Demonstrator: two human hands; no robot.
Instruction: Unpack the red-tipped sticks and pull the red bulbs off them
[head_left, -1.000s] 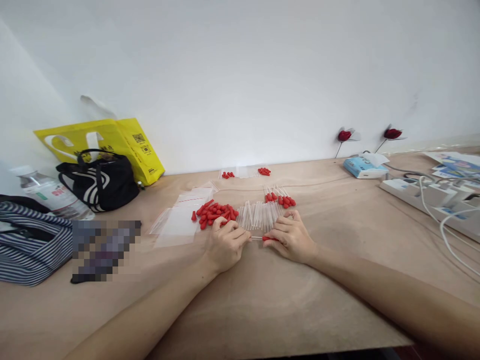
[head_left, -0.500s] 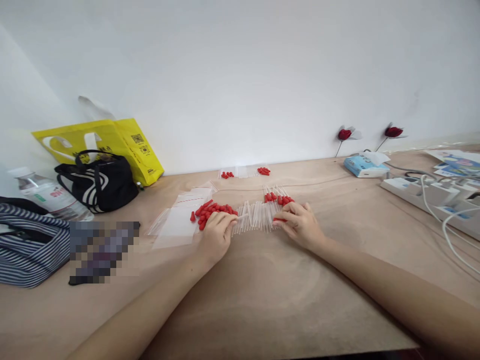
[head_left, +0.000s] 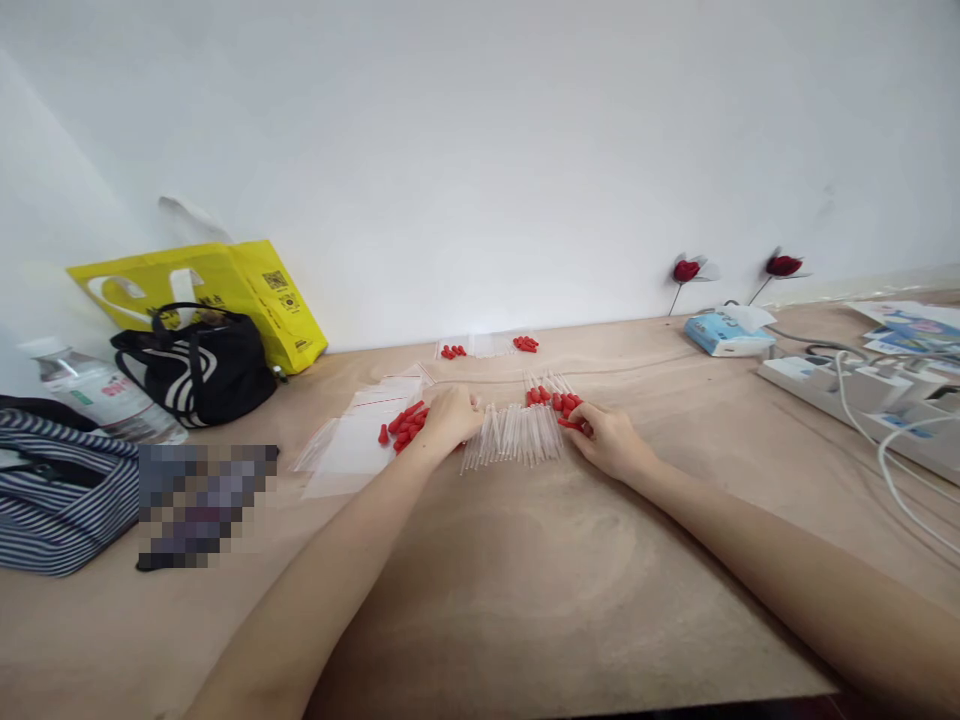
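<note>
A row of thin clear tubes (head_left: 517, 437) lies side by side on the wooden table. My left hand (head_left: 450, 418) is over the row's left end with fingers bent together; what is between them is hidden. Beside and partly behind that hand is a pile of red rubber bulbs (head_left: 409, 424). My right hand (head_left: 611, 442), fingers closed, grips a red rubber bulb (head_left: 574, 424) just right of the row. A smaller group of red bulbs (head_left: 540, 396) lies beyond it, against more clear tubes (head_left: 557, 380).
Clear zip bags (head_left: 349, 445) lie left of the pile. A filled bag (head_left: 491, 345) with red bulbs lies by the wall. At left are a yellow bag (head_left: 292, 310), a black bag (head_left: 217, 365) and a bottle (head_left: 94, 385); at right, tissues (head_left: 724, 335) and a power strip (head_left: 806, 380).
My left hand has moved up and slightly right, away from the near side of the bulb pile. My right hand has drawn slightly right, off the tubes, with the red bulb.
</note>
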